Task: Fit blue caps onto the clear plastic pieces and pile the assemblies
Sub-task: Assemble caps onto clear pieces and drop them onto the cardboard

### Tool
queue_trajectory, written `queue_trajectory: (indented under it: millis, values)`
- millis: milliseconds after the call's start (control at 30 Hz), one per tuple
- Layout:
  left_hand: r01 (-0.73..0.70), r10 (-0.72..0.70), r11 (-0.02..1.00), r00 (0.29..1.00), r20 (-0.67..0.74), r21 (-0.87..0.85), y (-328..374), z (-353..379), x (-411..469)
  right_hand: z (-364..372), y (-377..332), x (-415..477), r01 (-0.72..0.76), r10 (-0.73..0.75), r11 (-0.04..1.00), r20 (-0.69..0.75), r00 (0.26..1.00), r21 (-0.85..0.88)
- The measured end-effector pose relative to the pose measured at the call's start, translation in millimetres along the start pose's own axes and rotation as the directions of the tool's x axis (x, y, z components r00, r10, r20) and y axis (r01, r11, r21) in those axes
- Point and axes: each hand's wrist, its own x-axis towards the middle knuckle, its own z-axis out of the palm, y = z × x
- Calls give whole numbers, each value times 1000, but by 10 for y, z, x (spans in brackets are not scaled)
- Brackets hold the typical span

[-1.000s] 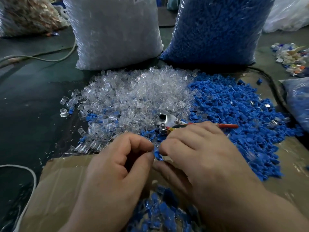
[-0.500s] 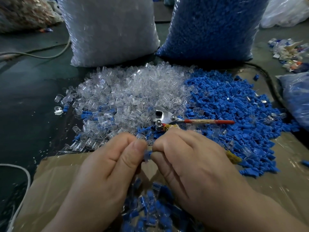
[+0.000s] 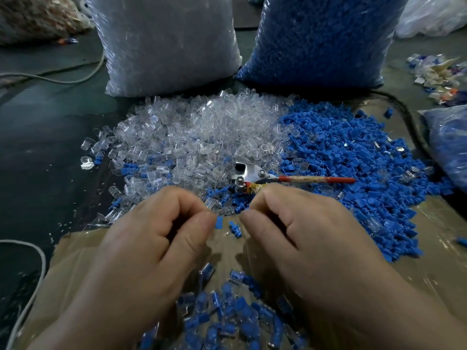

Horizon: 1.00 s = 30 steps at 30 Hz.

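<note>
The left hand (image 3: 151,248) pinched a blue cap (image 3: 219,222) between thumb and forefinger, above the cardboard (image 3: 75,261). The right hand (image 3: 310,236), just beside it, had its fingers curled; whether they pinched a clear piece could not be told. If pressed on crooked, the cap would likely slip free into the pile of assemblies (image 3: 227,314) below, or be lost among the loose blue caps (image 3: 353,173) on the right.

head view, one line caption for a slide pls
Left hand pinches a blue cap beside the right hand, over a pile of capped assemblies.
</note>
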Motion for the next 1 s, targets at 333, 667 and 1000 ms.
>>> queue_trajectory:
  millis: [333,667,1000]
  values:
    - [-76,36,988,959,283,133,-123,123,-10,195,107,129,177,-102,910,210,972,-376]
    - [156,-156,981,988,-9,112,-242,103,6,168,118,80,187,-121,930,217,969,-317]
    - [158,-188,929,981,59,335,-209,154,24,154,92,118,267,-172,917,311,935,-295]
